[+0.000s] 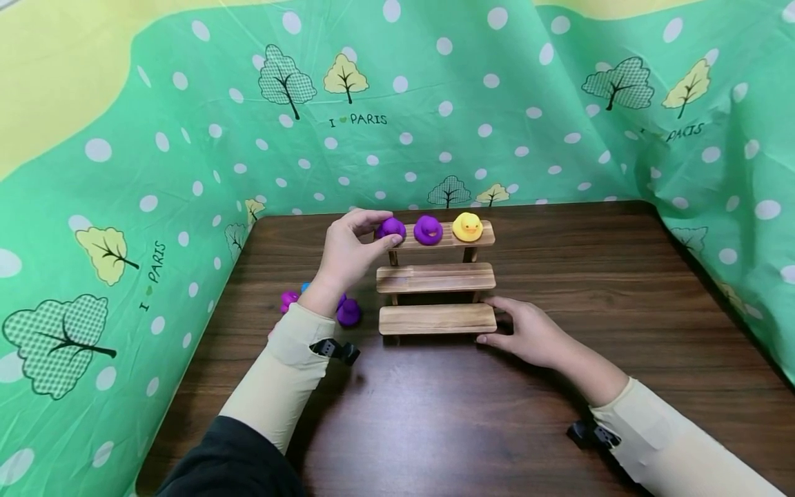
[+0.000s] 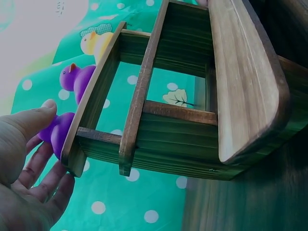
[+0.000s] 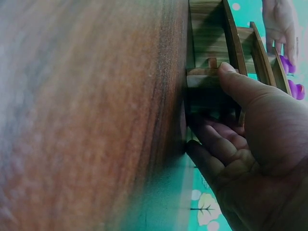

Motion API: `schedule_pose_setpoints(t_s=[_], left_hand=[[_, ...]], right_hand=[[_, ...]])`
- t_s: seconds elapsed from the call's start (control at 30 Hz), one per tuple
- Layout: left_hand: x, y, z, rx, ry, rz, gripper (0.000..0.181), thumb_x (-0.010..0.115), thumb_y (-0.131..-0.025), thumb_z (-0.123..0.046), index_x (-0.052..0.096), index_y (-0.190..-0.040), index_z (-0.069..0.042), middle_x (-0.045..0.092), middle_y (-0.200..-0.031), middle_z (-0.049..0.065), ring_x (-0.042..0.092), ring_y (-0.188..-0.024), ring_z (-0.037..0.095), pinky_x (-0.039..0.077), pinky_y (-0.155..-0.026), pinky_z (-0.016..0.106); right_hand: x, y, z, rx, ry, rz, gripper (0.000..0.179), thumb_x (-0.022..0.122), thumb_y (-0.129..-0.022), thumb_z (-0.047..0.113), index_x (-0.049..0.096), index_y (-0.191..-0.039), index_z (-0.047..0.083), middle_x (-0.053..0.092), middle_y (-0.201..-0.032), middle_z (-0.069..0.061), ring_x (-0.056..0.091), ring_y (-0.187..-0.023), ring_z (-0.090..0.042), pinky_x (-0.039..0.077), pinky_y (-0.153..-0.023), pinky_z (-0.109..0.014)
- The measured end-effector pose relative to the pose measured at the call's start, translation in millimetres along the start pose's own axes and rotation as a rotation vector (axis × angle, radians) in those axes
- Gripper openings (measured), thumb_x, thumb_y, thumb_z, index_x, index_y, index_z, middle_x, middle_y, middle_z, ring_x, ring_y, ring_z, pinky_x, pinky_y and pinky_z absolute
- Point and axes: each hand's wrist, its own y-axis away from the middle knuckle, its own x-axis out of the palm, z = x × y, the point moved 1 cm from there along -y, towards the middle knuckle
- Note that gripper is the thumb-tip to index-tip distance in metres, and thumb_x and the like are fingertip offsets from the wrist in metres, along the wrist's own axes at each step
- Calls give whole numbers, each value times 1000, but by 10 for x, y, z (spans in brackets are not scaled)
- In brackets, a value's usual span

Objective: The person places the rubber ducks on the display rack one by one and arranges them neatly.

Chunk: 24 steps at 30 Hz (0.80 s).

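Observation:
A three-tier wooden stand (image 1: 437,319) stands on the table. At the left end of its top tier, my left hand (image 1: 348,252) pinches a purple rubber duck (image 1: 391,226) between thumb and fingers. The left wrist view shows the thumb over that duck (image 2: 61,132), which sits right at the board's end. Beside it are another purple duck (image 1: 428,231) and a yellow duck (image 1: 468,227) at the right end. My right hand (image 1: 534,335) grips the lower right end of the stand, its thumb (image 3: 236,79) at the bottom tier's front. The two lower tiers carry nothing.
Left of the stand, partly behind my left forearm, lie several more ducks, including a purple one (image 1: 349,313), a magenta one (image 1: 288,301) and a bit of blue (image 1: 305,286). A green dotted cloth (image 1: 404,159) rises behind and beside the dark wooden table (image 1: 422,421).

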Motion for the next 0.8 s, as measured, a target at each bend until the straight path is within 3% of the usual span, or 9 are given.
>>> schedule_pose_setpoints(t_s=[0.5, 0.8], left_hand=[[19, -6, 14, 8, -11, -1, 39, 92, -83, -20, 78, -118, -7, 74, -111, 3, 70, -103, 17, 58, -97, 35], [27, 1, 37, 21, 43, -11, 44, 93, -81, -10, 76, -122, -6, 66, -116, 12, 71, -111, 25, 57, -100, 39]], right_hand=[[-7, -4, -14, -12, 17, -5, 72, 88, -87, 41, 59, -143, 7, 72, -126, -10, 70, -113, -25, 58, -94, -49], [-6, 1, -11, -6, 6, -1, 71, 88, -87, 39, 59, -144, 8, 72, -126, -10, 71, -112, -25, 58, -94, -49]])
